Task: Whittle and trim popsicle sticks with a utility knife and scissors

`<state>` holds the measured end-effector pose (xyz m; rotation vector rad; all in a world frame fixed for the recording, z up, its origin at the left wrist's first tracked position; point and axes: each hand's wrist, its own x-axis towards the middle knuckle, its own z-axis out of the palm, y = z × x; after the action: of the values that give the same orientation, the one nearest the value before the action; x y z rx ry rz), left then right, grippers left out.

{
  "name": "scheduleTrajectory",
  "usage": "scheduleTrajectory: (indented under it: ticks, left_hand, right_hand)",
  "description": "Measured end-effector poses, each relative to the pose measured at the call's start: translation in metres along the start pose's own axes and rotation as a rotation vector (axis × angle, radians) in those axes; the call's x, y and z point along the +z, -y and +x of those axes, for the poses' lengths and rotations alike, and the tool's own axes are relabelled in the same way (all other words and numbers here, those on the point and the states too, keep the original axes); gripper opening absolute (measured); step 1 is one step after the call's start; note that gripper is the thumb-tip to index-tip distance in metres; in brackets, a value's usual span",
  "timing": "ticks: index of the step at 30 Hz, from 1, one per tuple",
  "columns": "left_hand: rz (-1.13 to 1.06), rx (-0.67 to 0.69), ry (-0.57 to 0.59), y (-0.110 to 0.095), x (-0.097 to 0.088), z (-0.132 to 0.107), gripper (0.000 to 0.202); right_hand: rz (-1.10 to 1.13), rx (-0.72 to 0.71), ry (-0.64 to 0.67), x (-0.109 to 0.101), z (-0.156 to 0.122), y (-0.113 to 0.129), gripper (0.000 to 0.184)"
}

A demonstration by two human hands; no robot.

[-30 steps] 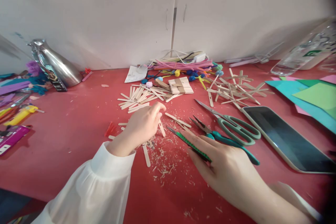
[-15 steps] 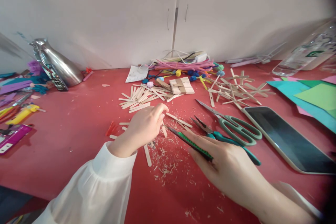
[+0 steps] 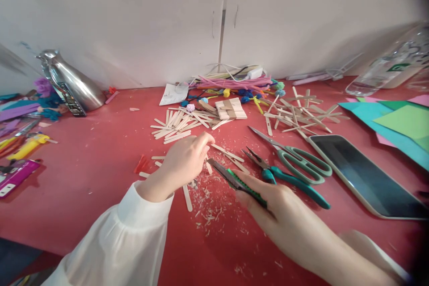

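Observation:
My left hand rests on the red table, fingers curled and pinched on a wooden craft stick that pokes out beneath them. In my right hand is a green-handled utility knife, its blade tip close to the left fingertips and that stick. Wood shavings are scattered between the hands. Another loose stick lies under my left wrist.
A pile of craft sticks, a glued stick panel and pipe cleaners lie beyond. Scissors, green pliers, a phone, crossed sticks and coloured paper sit right. A metal jug stands left.
My right hand has lifted and moved the knife leftward, bringing its tip closer to the left fingers. The left hand has barely shifted.

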<state>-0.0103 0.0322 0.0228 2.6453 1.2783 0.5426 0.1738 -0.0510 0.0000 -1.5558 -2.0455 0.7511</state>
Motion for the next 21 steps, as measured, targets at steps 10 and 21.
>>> scheduleTrajectory:
  ticks: [10, 21]
  left_hand:
    - [-0.051, -0.032, -0.048, 0.011, -0.002, -0.001, 0.019]
    - [-0.562, 0.171, -0.06, -0.002, -0.002, -0.009, 0.014]
  right_hand:
    - [0.594, 0.316, 0.091, -0.017, 0.007, -0.001, 0.024]
    - [0.993, 0.54, 0.087, -0.007, 0.018, 0.0, 0.027]
